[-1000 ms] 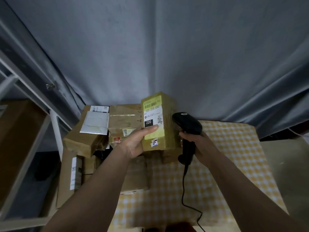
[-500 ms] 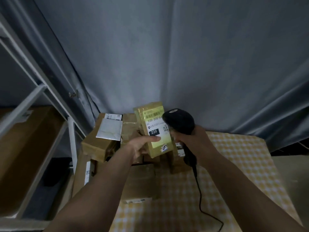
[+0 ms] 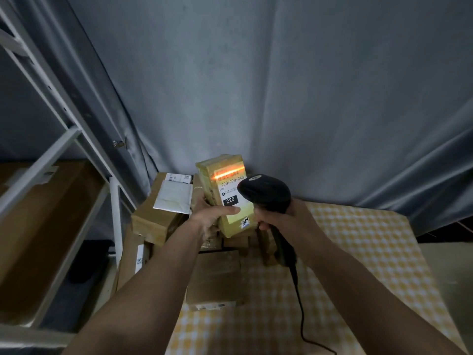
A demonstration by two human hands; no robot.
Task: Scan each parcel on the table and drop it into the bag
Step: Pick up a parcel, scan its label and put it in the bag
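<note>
My left hand grips a small taped cardboard parcel upright above the table, thumb across its white and yellow label marked 220. An orange scan line glows across the barcode at the label's top. My right hand grips a black corded barcode scanner, its head right next to the label and aimed at it. The bag is not in view.
Several more cardboard parcels and a white padded envelope are piled at the table's far left. Another box lies flat near me. The yellow checked tablecloth spreads right. A metal shelf frame stands left, a grey curtain behind.
The scanner has moved closer to the parcel's label, and an orange scan line now lights the barcode. The parcel has tilted slightly in my left hand.
</note>
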